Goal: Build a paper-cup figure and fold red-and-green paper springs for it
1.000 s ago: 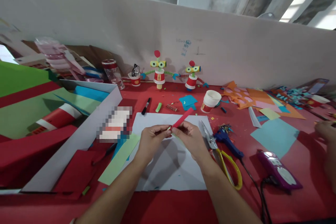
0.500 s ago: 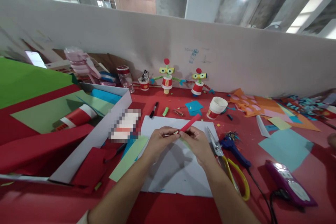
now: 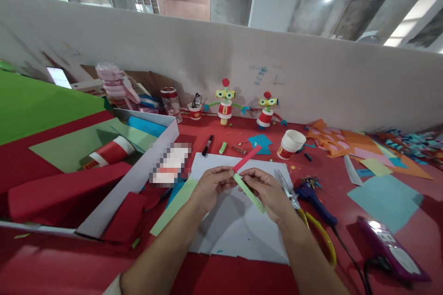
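Over a white sheet [image 3: 238, 230], a red paper strip [image 3: 247, 158] and a light green paper strip [image 3: 251, 194] meet at one end, forming a corner. My left hand [image 3: 216, 186] pinches them at that joint. The red strip points up and right, the green one down and right. My right hand [image 3: 265, 189] is just right of the joint with its fingers curled by the green strip; whether it grips the strip is hard to tell.
Scissors [image 3: 325, 235], a blue glue gun [image 3: 316, 203] and a purple device [image 3: 392, 249] lie right. Stacked paper cups [image 3: 291, 144], a marker [image 3: 207, 145] and two paper-cup figures [image 3: 224, 109] stand or lie beyond the sheet. A white box [image 3: 128, 179] is left.
The green strip, mostly hidden before, now shows extending down and right. My right hand has moved slightly away from the joint and its fingers have loosened. The view has shifted a little left.
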The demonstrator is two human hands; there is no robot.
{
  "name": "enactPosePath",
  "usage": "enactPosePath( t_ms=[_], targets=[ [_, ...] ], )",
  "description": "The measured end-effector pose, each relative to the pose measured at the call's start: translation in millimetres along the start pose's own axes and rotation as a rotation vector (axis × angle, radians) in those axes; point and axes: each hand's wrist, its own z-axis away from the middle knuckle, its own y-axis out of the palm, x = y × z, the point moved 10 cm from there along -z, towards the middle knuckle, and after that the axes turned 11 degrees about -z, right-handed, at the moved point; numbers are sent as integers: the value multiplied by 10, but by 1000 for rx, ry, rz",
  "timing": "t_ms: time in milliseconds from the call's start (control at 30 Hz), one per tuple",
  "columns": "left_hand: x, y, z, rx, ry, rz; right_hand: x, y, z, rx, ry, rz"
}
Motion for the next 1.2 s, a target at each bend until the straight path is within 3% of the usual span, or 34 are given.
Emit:
enactPosePath(
  t_ms=[100, 200, 400, 533, 600, 833, 1000, 1200],
  targets=[
    [47, -14, -17, -1, -50, 44, -20, 80, 27, 76, 69, -76],
    [72, -16, -22, 3, -77, 55, -1, 93, 28, 92, 35, -35],
    [52, -59, -5, -46, -67, 64, 200, 25, 37, 14, -271, 236],
    [37, -52, 0, -44, -46, 19, 401, 112, 128, 10, -520, 448],
    [9, -38, 10, -36, -18, -17, 445, 142, 156, 7, -579, 488],
    [-58, -4, 67, -44, 31, -85, 444, 77, 144, -25, -617, 352],
    [-51, -2, 71, -37, 47, -111, 486, 106, 185, -1, -681, 380],
    [-86, 9, 74, -26, 110, -92, 463, 90, 184, -33, -650, 353]
  ],
)
